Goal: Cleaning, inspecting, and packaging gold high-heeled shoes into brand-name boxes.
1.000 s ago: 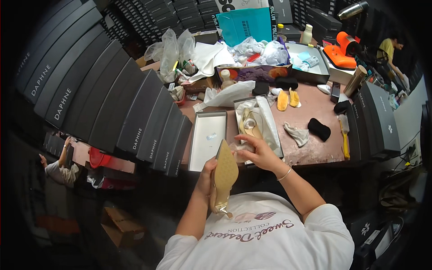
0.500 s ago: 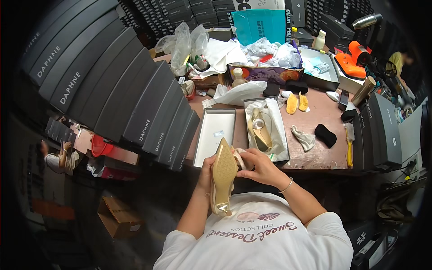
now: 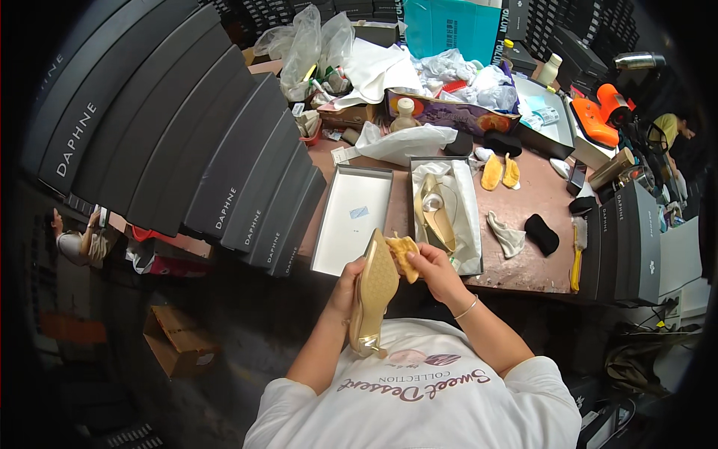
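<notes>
My left hand point(image 3: 345, 288) is closed around a gold high-heeled shoe point(image 3: 376, 283), which I hold upright with its tan, patterned sole facing me and its shiny heel at the bottom. Between the fingers of my right hand point(image 3: 441, 277) is a yellow cloth point(image 3: 402, 257), just right of the shoe's toe. Beyond my hands, a matching gold shoe point(image 3: 435, 213) lies on white tissue paper point(image 3: 465, 202) in an open shoebox. Left of it is the white-lined box lid point(image 3: 340, 224) with a small pale packet point(image 3: 360, 212) inside.
Tall stacks of dark shoeboxes point(image 3: 168, 142) rise at the left, with more shoeboxes point(image 3: 636, 239) at the right. On the table lie yellow pads point(image 3: 491, 172), a white cloth point(image 3: 507, 234), a black pad point(image 3: 541, 234) and a yellow-handled brush point(image 3: 577, 258). A crumpled-paper-filled carton point(image 3: 449, 112) stands behind.
My right hand has drawn slightly away from the shoe, and the yellow cloth now shows plainly in its fingers. The shoe stays in my left hand. The view has shifted slightly.
</notes>
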The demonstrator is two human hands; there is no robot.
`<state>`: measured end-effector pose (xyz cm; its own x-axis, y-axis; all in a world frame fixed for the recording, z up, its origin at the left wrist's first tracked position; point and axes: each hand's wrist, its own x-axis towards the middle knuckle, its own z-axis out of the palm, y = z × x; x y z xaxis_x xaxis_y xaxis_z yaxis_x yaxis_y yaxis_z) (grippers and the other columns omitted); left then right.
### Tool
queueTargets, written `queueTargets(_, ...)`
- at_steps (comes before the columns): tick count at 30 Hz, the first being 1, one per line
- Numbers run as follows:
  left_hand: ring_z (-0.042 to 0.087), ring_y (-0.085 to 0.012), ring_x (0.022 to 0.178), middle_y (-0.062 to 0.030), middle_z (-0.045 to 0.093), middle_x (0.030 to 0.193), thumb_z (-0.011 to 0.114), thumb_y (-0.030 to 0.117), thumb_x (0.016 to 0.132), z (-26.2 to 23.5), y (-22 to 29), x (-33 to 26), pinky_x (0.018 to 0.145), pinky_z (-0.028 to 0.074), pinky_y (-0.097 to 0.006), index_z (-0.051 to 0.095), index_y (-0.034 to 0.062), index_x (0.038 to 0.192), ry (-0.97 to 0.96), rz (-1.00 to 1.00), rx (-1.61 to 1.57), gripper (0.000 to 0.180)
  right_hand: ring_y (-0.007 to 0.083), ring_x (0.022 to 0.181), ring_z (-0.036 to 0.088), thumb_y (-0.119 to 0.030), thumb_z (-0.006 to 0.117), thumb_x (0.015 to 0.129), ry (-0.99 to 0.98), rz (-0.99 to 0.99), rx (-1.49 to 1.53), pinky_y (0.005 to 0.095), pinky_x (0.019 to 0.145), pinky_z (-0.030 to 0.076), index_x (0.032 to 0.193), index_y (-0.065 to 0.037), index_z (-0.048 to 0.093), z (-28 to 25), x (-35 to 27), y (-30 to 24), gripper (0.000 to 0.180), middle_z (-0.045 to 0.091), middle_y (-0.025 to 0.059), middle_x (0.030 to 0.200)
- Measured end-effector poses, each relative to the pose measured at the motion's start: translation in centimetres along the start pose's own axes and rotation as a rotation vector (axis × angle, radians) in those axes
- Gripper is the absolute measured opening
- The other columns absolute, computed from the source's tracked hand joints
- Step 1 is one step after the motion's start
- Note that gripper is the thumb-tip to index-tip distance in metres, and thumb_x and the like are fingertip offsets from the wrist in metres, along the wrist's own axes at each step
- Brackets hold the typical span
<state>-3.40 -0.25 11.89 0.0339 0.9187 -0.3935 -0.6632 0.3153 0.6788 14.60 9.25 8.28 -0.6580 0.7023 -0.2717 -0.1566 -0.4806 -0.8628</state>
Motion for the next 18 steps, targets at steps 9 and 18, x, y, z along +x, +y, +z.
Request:
queueTargets(9, 0.065, -0.0141, 0.076, -0.0091, 0.066, 0.092, 0.049, 0.044, 0.09, -0.7, -0.6, 0.0, 0.064, 0.054, -0.026, 0.057, 0.0013, 0.113, -0.005, -0.152, -0.066, 0.05, 0.0199, 0.088, 0.056, -0.017, 0.064, 0.091, 0.056, -0.522, -0.901, 0.029, 0.074, 0.047, 0.096, -0.001, 0.063, 1.1, -1.1, -2.3, 0.017, 0.056, 0.0101, 0.096)
queueTargets(18, 0.068, -0.0251, 0.078, -0.0215, 0.066, 0.096, 0.044, 0.05, 0.084, -1.2, -1.2, -1.2, 0.069, 0.057, -0.033, 0.047, -0.0004, 0.13, -0.116, -0.105, -0.078, 0.068, 0.0165, 0.082, 0.059, -0.014, 0.069, 0.087, -0.034, -0.132, -0.315, 0.0269, 0.07, 0.048, 0.101, -0.002, 0.056, 1.3, -0.7, -2.6, 0.022, 0.06, 0.0076, 0.093)
